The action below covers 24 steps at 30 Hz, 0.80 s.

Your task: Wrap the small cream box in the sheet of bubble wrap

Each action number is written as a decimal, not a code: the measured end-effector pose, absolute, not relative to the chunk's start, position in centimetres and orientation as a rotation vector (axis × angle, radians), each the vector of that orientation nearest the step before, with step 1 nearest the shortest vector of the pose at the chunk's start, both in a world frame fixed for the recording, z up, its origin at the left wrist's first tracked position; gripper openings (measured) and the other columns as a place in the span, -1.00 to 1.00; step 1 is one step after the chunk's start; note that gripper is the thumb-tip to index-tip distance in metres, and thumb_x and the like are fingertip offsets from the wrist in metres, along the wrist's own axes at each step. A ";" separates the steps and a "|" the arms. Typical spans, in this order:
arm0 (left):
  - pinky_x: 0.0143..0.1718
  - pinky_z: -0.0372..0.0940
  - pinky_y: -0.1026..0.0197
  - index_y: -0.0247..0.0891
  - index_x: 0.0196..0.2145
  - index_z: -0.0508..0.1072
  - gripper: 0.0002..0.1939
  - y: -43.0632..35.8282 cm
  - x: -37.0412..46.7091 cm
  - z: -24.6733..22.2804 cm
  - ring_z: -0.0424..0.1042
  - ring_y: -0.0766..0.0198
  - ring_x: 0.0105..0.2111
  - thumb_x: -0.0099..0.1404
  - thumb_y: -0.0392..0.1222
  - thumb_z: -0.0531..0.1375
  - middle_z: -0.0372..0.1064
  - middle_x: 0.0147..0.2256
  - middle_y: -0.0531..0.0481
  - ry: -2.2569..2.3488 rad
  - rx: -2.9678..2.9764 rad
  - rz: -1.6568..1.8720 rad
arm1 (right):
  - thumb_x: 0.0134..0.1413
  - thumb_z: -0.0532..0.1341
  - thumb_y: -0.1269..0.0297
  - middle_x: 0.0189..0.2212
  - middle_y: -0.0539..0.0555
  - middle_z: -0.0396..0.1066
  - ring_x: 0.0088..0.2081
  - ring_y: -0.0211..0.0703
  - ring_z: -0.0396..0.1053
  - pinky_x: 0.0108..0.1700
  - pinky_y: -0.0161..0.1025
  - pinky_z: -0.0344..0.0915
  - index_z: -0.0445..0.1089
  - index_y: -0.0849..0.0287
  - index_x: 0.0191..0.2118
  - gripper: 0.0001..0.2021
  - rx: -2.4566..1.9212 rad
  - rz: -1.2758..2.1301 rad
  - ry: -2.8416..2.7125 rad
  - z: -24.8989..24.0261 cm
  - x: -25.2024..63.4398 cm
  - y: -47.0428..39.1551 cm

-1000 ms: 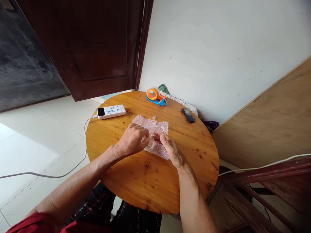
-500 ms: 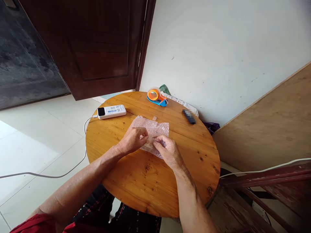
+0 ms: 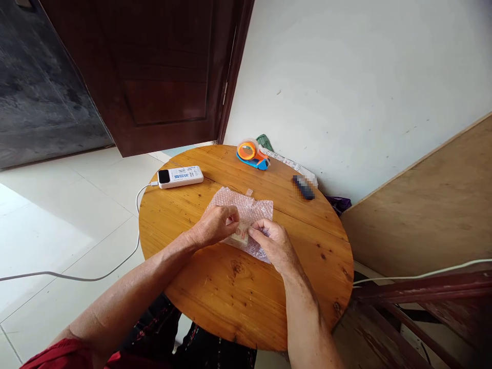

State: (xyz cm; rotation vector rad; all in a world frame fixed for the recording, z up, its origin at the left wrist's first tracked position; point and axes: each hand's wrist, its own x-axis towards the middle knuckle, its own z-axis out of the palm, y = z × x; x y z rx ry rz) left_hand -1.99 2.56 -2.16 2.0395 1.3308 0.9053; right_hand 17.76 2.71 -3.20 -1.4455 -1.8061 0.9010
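A sheet of pinkish clear bubble wrap [image 3: 261,208] lies on the round wooden table [image 3: 207,302]. On it, between my hands, is a small pale flat item [image 3: 241,234] with reddish print, partly covered. My left hand [image 3: 216,225] is closed at the left side of the item, thumb and fingers pressed together; what they pinch is hidden. My right hand [image 3: 272,243] is closed too, its thumb and forefinger meeting at the item's right edge over the wrap. Whether they grip the item, the wrap or something thin, I cannot tell.
An orange and blue tape dispenser [image 3: 253,155] stands near the far edge. A white power bank [image 3: 180,177] with a cable [image 3: 88,279] lies at the left, a dark pixelated object [image 3: 303,187] at the right. The wall [image 3: 326,92] and a dark door [image 3: 165,77] are behind.
My hands have moved slightly apart, and more of the printed item shows between them. The whole view has shifted a little.
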 end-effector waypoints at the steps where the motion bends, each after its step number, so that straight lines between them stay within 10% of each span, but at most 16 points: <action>1: -0.31 0.25 0.31 -0.27 -0.44 0.43 -0.91 2.6 -2.0 -2.1 0.41 0.34 -0.42 0.16 -0.38 0.16 0.45 -0.47 0.09 1.332 2.034 0.896 | 0.00 0.22 0.09 -0.59 -0.05 0.33 -0.51 -0.22 0.24 -0.43 -0.27 0.16 0.37 0.12 -0.50 -0.78 -1.461 0.881 -1.804 -3.4 17.9 2.8; 10: -0.33 0.26 0.31 -0.25 -0.45 0.43 -0.90 2.7 -1.8 -1.6 0.41 0.32 -0.41 0.14 -0.38 0.14 0.45 -0.46 0.08 1.355 2.030 0.824 | 0.18 0.15 0.20 -0.33 0.11 0.49 -0.28 -0.05 0.43 -0.19 -0.14 0.31 0.40 0.08 -0.32 -0.87 -1.342 0.156 -1.853 -0.3 18.2 1.5; 24: -0.29 0.34 0.22 -0.27 -0.31 0.48 -0.80 1.8 -5.4 -0.9 0.48 0.26 -0.37 0.28 -0.10 0.15 0.53 -0.37 -0.02 1.617 1.876 1.055 | 0.19 0.20 0.41 -0.08 0.16 0.45 -0.06 0.06 0.35 -0.01 0.01 0.33 0.44 0.12 -0.04 -0.77 -1.209 0.083 -2.576 -0.1 15.0 -0.8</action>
